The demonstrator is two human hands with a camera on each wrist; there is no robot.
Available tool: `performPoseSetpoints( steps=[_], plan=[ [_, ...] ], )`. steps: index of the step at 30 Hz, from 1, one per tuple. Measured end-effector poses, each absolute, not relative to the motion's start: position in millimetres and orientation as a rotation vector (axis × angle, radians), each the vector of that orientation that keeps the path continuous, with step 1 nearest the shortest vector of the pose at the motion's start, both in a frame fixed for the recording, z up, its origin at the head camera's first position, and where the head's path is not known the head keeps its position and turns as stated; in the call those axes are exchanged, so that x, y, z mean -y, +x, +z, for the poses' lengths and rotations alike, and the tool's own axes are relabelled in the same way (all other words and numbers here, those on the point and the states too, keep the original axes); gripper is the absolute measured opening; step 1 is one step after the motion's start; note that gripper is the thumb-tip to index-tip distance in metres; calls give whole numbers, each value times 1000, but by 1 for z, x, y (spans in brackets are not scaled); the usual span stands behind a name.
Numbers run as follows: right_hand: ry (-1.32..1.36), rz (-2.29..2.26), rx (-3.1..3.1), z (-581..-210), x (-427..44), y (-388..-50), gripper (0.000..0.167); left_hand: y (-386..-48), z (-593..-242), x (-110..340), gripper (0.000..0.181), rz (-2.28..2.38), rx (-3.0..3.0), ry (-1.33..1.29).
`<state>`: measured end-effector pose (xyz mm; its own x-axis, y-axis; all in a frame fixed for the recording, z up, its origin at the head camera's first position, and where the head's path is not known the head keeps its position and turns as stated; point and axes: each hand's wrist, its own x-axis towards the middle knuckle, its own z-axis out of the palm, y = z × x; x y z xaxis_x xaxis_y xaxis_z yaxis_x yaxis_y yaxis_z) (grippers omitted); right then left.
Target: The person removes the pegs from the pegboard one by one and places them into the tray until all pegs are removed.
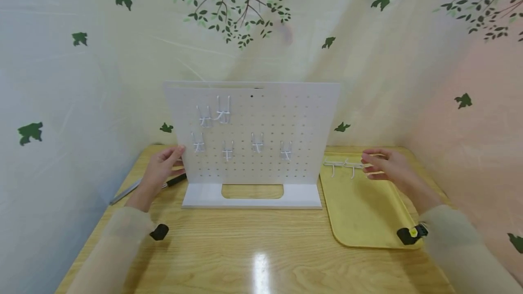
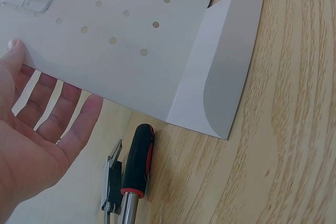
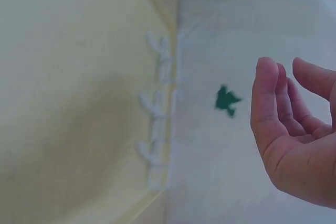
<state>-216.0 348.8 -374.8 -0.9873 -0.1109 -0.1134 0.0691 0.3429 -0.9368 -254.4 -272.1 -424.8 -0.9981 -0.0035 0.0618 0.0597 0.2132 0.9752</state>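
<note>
A white pegboard (image 1: 269, 167) stands upright on its foot, with several white wire hooks (image 1: 257, 143) fixed to its face. At its left edge, my left hand (image 1: 161, 167) grips the board, thumb at the front and fingers behind, as the left wrist view (image 2: 47, 114) shows. Over the back right of the yellow tray (image 1: 363, 221), my right hand (image 1: 384, 167) hovers with loosely bent fingers and nothing between them. Beside it, loose white hooks (image 1: 353, 167) lean on the tray's far rim; three of them (image 3: 157, 111) appear, blurred, in the right wrist view.
Left of the board lie a tool with a black and red handle (image 2: 139, 156) and another metal tool (image 2: 111, 182). Wooden tabletop (image 1: 229, 248) stretches in front of the board. A printed curtain (image 1: 135, 58) encloses the back and sides.
</note>
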Motion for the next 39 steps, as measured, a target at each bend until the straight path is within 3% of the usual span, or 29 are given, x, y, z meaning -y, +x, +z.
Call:
performPoseSetpoints(
  steps=[7, 15, 21, 30, 39],
  plan=[
    [-306, -1719, -2403, -337, -311, -200, 49, -254, -424, 273, 59, -1935, 2415, -74],
    [-443, -1755, -2252, -304, -257, -199, 55, -256, -425, 274, 55, -1945, 2414, -57],
    [-514, -1785, -2143, -286, -214, -209, 54, -255, -424, 272, 62, -1921, 2434, -43],
    [-535, -1958, -1769, -265, -151, -226, 51, -253, -422, 271, 67, -1910, 2446, -41],
    [-431, -2005, -1486, -269, -91, -240, 50, -253, -423, 272, 64, -1920, 2428, -59]
  ],
)
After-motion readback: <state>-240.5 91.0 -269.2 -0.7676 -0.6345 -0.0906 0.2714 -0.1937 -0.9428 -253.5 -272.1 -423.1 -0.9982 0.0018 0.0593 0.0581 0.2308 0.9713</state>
